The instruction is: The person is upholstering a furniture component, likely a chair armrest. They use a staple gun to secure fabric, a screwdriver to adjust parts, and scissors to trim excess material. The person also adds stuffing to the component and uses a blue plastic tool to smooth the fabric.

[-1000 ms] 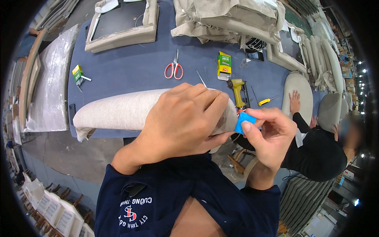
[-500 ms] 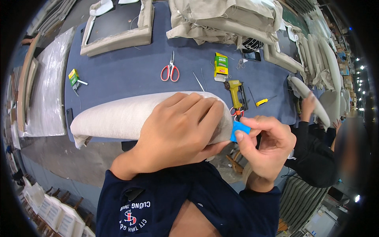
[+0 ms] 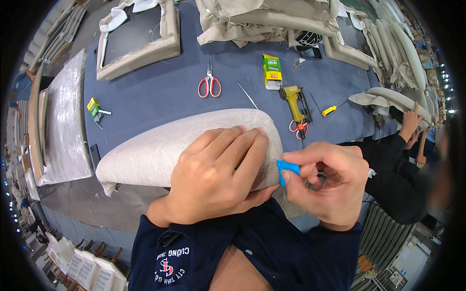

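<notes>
"Tipped further face-up than a second ago, that cushion (image 3: 174, 138) shows more of its broad side. Over at three o'clock from it, the co-worker's hand (image 3: 411, 121), flat on a rounded shape before, is now at the edge of a slanting pad (image 3: 398, 99)."

"What's the cushion covered in?"

"Coarse beige weave, smooth over a long, tapering form whose blunt end sits at three o'clock. It lies across the near edge of the blue-grey table (image 3: 155, 92), right in front of the person."

"And the hands?"

"Left hand (image 3: 218, 172) clasps the blunt end, fingers together and half bent on the cloth, thumb along the lower edge. Right hand (image 3: 330, 186), at four o'clock, pinches a small, flat-sided blue block (image 3: 288, 170) between thumb and forefinger, the other fingers loosely curled. The block seems to touch the cushion's rim; what it's made of, I can't tell."

"Tools about?"

"Slim metal scissors (image 3: 209, 77) with red loops at twelve, a yellow-green carton (image 3: 272, 72) between one and two, a mustard staple gun (image 3: 293, 102) at two, then a yellow-handled screwdriver (image 3: 329, 111) just beyond."

"Softer things?"

"Rumpled beige cloth pieces (image 3: 272, 31) heaped at one, a padded frame (image 3: 170, 43) at eleven, and a panel (image 3: 68, 116) in shiny, wrinkled plastic towards ten."
</notes>
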{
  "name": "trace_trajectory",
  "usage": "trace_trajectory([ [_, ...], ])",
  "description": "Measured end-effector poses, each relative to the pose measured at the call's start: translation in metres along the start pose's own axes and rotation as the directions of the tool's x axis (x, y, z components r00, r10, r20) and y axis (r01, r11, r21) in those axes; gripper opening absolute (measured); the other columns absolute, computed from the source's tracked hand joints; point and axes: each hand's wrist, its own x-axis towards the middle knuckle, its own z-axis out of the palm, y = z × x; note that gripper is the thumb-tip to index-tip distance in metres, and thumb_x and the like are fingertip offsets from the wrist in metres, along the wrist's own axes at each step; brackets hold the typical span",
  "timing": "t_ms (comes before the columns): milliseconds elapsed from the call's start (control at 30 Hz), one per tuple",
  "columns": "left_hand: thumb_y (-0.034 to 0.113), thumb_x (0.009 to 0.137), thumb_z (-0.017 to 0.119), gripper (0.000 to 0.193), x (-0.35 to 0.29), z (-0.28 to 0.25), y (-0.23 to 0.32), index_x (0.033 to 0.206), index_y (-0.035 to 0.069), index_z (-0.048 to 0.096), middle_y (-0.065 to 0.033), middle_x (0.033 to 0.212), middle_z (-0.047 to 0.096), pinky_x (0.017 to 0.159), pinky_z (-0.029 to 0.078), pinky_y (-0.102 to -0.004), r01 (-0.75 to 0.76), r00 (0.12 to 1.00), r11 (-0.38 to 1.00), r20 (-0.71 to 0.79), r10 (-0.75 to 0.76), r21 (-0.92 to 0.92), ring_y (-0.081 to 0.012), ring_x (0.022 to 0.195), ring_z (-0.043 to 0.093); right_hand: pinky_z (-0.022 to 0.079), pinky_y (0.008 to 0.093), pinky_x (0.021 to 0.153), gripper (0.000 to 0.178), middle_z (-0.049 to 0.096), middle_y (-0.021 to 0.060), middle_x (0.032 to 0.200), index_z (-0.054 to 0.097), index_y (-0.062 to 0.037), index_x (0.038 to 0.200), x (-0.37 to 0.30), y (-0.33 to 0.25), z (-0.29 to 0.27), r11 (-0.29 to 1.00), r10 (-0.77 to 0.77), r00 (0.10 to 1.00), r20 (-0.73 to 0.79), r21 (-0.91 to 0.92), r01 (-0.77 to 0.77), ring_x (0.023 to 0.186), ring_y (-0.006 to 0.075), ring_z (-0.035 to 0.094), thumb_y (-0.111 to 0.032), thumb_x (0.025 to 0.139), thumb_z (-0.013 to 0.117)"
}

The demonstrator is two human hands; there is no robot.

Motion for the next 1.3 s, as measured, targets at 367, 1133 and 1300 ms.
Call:
trace_trajectory([
  [367, 0.033, 0.061, 0.084, 0.065, -0.004, 0.000, 0.004, 0.114, -0.001, 0.068, -0.0133, 0.109, 0.073, 0.080, 0.056, -0.0396, 0.016, 1.000, 0.999, -0.008, -0.017, -0.035, -0.0314, 0.097, 0.072, 0.032, 0.0209, 0.044, 0.024, 0.064, 0.0004, 0.065, 0.074, -0.0031, 0.094, 0.007, -0.007, -0.011, 0.997, 0.049, 0.987, 0.152, -0.061, -0.040, 0.046, 0.0043, 0.043, 0.004, 0.071, 0.079],
  [1133, 0.028, 0.058, 0.087, 0.063, 0.008, -0.002, -0.005, 0.111, 0.000, 0.068, -0.0138, 0.105, 0.074, 0.080, 0.056, -0.0398, 0.033, 0.999, 0.999, -0.034, -0.034, -0.028, -0.0321, 0.095, 0.072, 0.033, 0.0220, 0.049, 0.031, 0.062, 0.0038, 0.068, 0.074, 0.0035, 0.102, -0.007, 0.025, 0.017, 0.973, -0.222, 0.952, -0.211, 0.017, 0.230, 0.053, 0.0067, 0.046, 0.010, 0.071, 0.076],
  [1300, 0.027, 0.058, 0.087, 0.063, 0.008, -0.002, -0.005, 0.112, 0.000, 0.069, -0.0135, 0.106, 0.074, 0.081, 0.056, -0.0404, 0.040, 0.998, 0.999, -0.042, -0.041, -0.028, -0.0325, 0.095, 0.072, 0.032, 0.0218, 0.048, 0.032, 0.064, 0.0048, 0.069, 0.074, 0.0026, 0.102, -0.005, 0.023, 0.016, 0.973, -0.226, 0.954, -0.199, 0.000, 0.230, 0.053, 0.0062, 0.048, 0.009, 0.071, 0.077],
])
